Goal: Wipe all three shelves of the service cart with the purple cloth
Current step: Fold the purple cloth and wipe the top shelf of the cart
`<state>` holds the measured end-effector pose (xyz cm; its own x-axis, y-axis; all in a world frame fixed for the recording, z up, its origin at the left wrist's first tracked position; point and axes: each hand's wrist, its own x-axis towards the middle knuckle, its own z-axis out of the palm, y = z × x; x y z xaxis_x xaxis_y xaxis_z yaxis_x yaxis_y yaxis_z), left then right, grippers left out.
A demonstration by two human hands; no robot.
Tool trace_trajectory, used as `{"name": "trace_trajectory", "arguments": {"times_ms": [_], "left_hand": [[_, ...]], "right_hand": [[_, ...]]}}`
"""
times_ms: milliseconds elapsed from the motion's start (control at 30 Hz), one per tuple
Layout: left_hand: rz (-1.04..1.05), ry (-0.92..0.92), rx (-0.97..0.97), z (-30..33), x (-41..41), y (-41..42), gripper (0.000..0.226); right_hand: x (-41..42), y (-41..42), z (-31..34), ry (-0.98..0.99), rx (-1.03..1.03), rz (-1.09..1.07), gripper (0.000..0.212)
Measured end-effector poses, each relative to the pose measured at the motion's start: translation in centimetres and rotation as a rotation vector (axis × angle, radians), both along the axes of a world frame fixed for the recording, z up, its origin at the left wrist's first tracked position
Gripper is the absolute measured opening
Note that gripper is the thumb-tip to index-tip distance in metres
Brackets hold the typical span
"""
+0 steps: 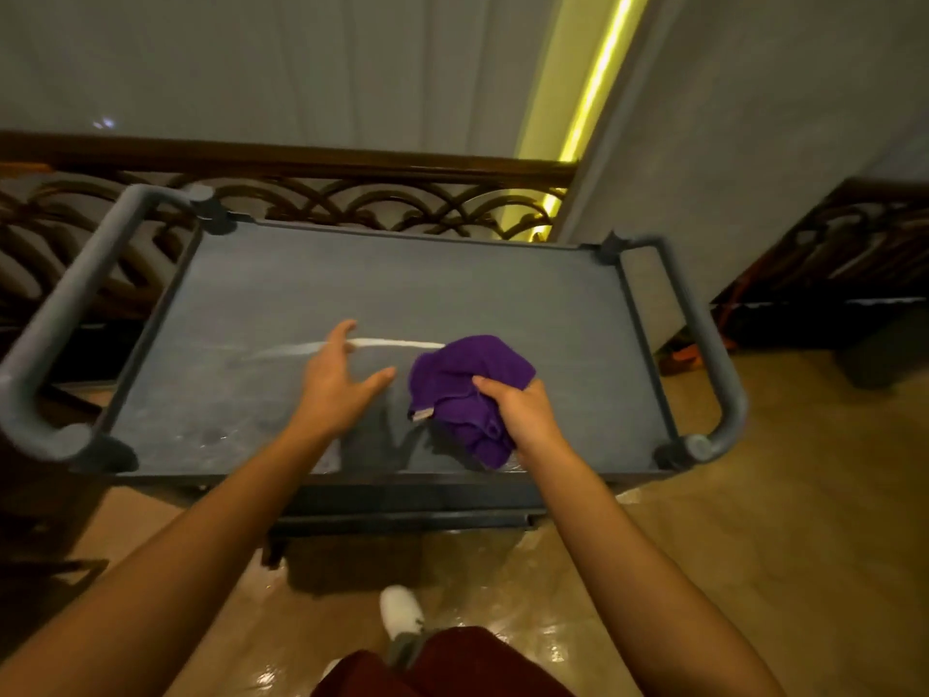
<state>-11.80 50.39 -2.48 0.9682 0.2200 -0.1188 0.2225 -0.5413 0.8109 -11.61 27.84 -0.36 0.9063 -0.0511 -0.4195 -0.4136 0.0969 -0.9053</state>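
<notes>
The grey service cart's top shelf (281, 294) fills the middle of the head view, with a wet streak across it. A bunched purple cloth (460, 382) rests on the shelf right of centre. My right hand (523, 415) grips the cloth at its near right side. Just left of the cloth, my left hand (337, 382) hovers over the shelf, fingers spread, holding nothing. Only the front edge of a lower shelf (402, 520) shows under the top one; the rest is hidden.
Grey tube handles stand at the cart's left end (60, 314) and right end (714, 344). A dark wooden railing (311, 163) runs behind the cart, a white pillar (729, 118) at back right. My white shoe (399, 611) is on the glossy floor.
</notes>
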Motion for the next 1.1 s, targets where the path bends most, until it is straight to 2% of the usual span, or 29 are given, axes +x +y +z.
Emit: {"name": "trace_trajectory", "arguments": {"times_ms": [67,100,200,267,333,400,433,533,600,767,833,967,1100], "left_hand": [[-0.014,0.101,0.185,-0.8,0.1,2.4,0.104],[-0.012,0.123,0.272,-1.2,0.0,3.6,0.109],[0.071,0.139,0.428,-2.5,-0.4,7.0,0.113],[0.102,0.160,0.523,-3.8,-1.1,8.9,0.117],[0.114,0.227,0.563,-5.2,-2.1,10.8,0.120],[0.105,0.287,0.571,-6.3,-3.3,12.2,0.120],[0.096,0.305,0.584,-6.8,-3.7,12.9,0.118],[0.078,0.330,0.615,-7.7,-5.0,14.9,0.112],[0.060,0.363,0.622,-8.0,-5.8,16.5,0.113],[-0.055,0.425,0.632,-8.7,-7.3,19.1,0.116],[-0.069,0.422,0.625,-9.1,-7.5,19.0,0.111],[-0.054,0.415,0.624,-9.6,-7.6,18.4,0.117],[-0.067,0.477,0.611,-9.7,-7.3,18.8,0.118]], "right_hand": [[1.7,-0.1,-0.6,-0.049,-0.135,-0.023,0.031],[2.8,-0.4,-0.9,-0.111,-0.225,-0.031,0.035],[6.2,-2.8,-1.2,-0.343,-0.669,-0.039,0.048],[8.0,-5.5,-2.7,-0.429,-0.931,-0.030,0.062],[9.3,-7.0,-5.2,-0.364,-1.148,0.207,0.070],[9.3,-7.4,-8.0,-0.197,-1.280,0.513,0.076],[9.4,-7.3,-9.0,-0.146,-1.285,0.563,0.078],[9.5,-6.4,-9.4,-0.219,-1.270,0.346,0.066],[9.8,-5.8,-9.4,-0.251,-1.336,0.294,0.066],[11.4,-6.4,-11.7,-0.169,-1.444,0.515,0.075],[12.2,-6.9,-12.0,-0.139,-1.441,0.515,0.076],[12.7,-6.1,-12.8,-0.094,-1.451,0.346,0.070],[12.6,-2.5,-14.5,-0.207,-1.372,0.113,0.050]]}}
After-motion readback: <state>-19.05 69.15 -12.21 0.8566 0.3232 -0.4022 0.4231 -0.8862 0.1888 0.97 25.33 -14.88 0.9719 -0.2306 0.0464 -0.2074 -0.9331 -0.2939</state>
